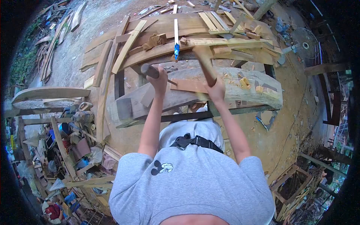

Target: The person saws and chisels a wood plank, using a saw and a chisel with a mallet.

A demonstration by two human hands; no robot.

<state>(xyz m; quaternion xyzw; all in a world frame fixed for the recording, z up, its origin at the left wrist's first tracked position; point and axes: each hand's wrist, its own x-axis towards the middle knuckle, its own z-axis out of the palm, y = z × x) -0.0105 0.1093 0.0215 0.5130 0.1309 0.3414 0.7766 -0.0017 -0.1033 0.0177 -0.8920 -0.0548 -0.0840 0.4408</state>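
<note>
My left hand [160, 80] is wrapped round a chisel [149, 71] with a thick dark handle. Its thin blade slants down to the right, the tip at the left end of a reddish-brown board [187, 85]. In my right hand [216, 91] is a wooden mallet [204, 63], gripped by its handle and raised over the bench; its head is blurred by motion. The board lies across a weathered plank bench [131, 98] in front of me, and my right hand overlaps its right end. Wood chips and a small cut block [245, 83] lie on the bench to the right.
Behind the bench, long planks [129, 47] and wood offcuts lie on a wide slab. A blue-wrapped tool or strip [176, 50] rests among them. Cluttered shelving [71, 150] with bags stands at left. A blue-handled item [260, 120] lies below the bench's right end.
</note>
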